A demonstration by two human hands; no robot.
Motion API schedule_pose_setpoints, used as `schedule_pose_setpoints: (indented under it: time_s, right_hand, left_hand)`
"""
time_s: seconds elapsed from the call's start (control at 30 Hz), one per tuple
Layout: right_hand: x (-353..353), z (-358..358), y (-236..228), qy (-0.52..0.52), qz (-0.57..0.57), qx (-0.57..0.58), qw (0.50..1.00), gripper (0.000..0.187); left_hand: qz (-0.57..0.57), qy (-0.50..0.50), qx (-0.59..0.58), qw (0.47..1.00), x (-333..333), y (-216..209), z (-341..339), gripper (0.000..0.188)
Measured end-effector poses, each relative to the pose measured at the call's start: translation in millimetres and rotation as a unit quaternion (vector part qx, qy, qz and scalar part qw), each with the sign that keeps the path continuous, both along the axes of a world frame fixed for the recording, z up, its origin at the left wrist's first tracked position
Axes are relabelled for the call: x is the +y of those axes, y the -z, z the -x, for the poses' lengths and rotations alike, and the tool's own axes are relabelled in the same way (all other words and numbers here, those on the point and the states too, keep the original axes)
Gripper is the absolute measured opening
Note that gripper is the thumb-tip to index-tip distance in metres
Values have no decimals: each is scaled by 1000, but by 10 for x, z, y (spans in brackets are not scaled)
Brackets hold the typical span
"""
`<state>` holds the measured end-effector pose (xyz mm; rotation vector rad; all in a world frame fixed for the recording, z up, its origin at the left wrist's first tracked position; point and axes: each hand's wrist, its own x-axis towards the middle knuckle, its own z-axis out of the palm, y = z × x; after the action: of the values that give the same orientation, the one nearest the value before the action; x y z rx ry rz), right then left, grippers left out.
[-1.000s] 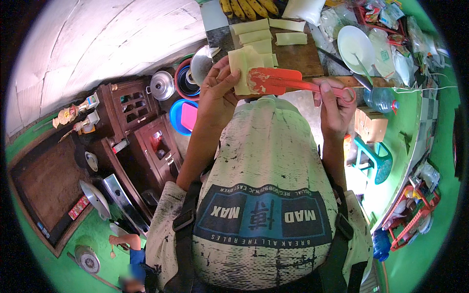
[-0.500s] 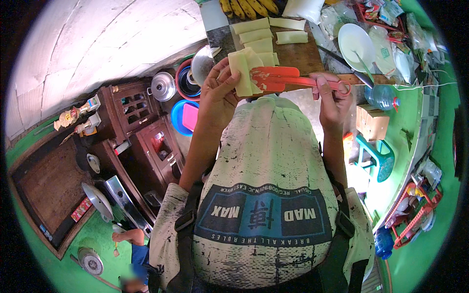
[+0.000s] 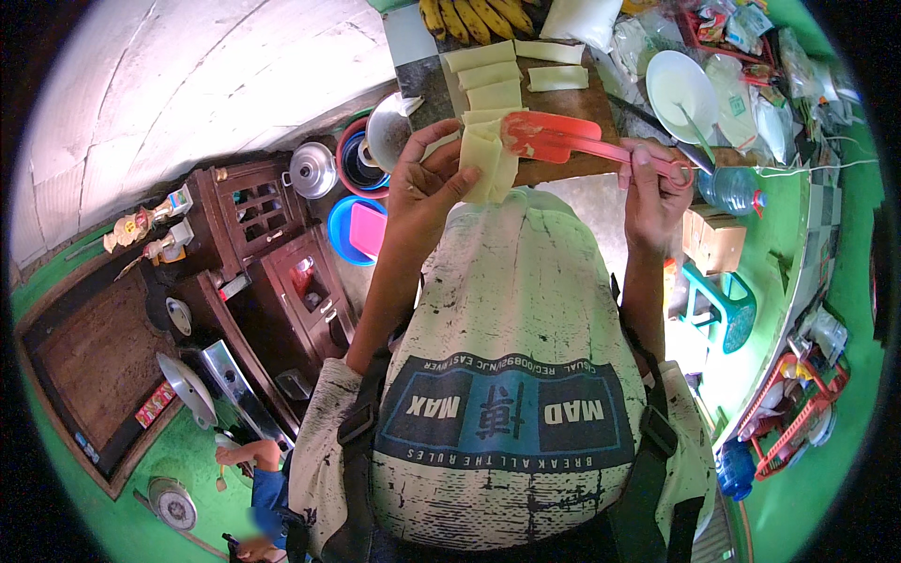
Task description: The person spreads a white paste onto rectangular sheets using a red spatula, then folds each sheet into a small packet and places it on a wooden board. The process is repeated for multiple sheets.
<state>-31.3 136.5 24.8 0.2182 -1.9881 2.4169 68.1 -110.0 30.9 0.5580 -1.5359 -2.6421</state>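
Observation:
My left hand (image 3: 424,195) pinches a pale yellow folded wrapper (image 3: 486,161) between thumb and fingers, above the near edge of the wooden board (image 3: 587,101). A red spatula (image 3: 572,136) is gripped by its handle in my right hand (image 3: 655,192). White paste smears its broad blade, which meets the wrapper's upper right side. Beyond my hands, several pale yellow rolls (image 3: 491,75) lie in a column on the board, with two more rolls (image 3: 557,79) to their right.
Bananas (image 3: 477,17) lie at the far edge. Right of the board are a dark knife (image 3: 648,114) and a white bowl (image 3: 668,80) with a green-handled utensil. Pots and a blue basin (image 3: 340,233) stand at left. Another person's arm (image 3: 253,454) shows at lower left.
The wrapper has shifted slightly right and looks narrower, more folded over. My right hand and the spatula have moved right and the blade has tilted, its left end higher.

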Motion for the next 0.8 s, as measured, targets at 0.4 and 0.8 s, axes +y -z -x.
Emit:
schedule_pose_setpoints:
  time_s: [0.4, 0.8]
  right_hand:
    - [542, 224, 220, 252, -47, -9, 967, 15]
    - [574, 317, 638, 207, -336, 181, 901, 22]
  left_hand:
    - [-154, -21, -65, 986, -21, 223, -36, 41]
    - [-111, -42, -58, 991, -98, 119, -7, 32]
